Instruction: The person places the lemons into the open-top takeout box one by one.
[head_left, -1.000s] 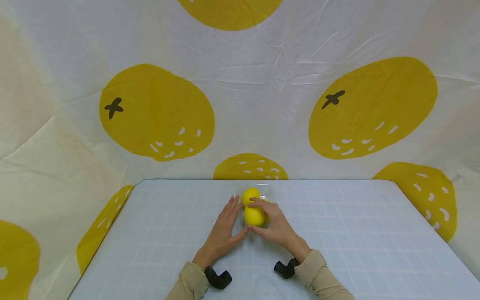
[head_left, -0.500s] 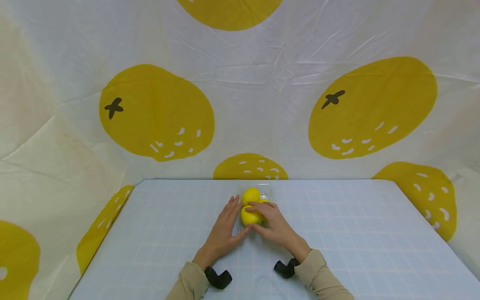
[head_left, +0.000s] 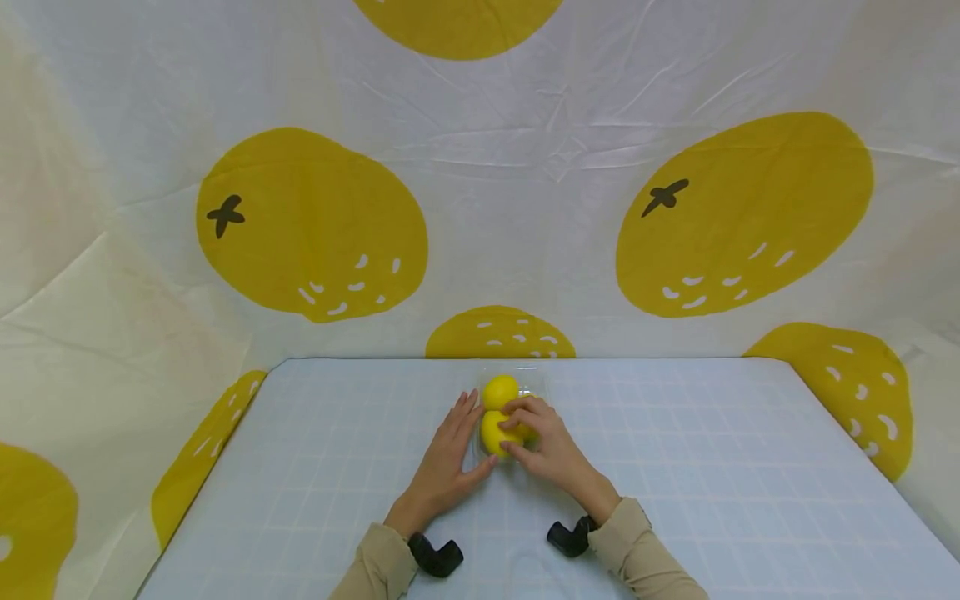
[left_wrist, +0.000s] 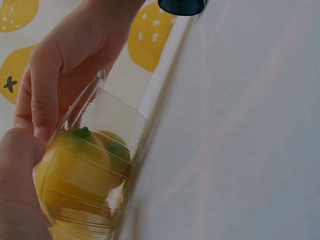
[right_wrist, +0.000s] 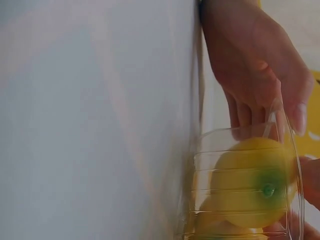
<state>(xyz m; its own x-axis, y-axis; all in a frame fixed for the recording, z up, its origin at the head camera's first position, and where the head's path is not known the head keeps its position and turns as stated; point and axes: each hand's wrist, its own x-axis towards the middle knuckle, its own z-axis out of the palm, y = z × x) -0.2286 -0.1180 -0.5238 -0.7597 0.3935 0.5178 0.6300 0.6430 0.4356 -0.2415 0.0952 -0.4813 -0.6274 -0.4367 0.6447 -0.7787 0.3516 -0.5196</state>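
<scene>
Mid-bench, the right hand (head_left: 542, 442) had lowered the near lemon (head_left: 497, 432) into the clear plastic tub (left_wrist: 100, 165) over the last second, fingers still pinching it. Left hand (head_left: 448, 457) lay flat against the tub's side, steadying. Lemon: glossy yellow, green stem nub; it sat beside another lemon (head_left: 501, 389) in the tub.

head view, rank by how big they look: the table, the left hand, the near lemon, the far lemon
1. table, by far the largest.
2. left hand.
3. near lemon and far lemon: about alike; the right hand covers part of the near one, so no ranking.
</scene>
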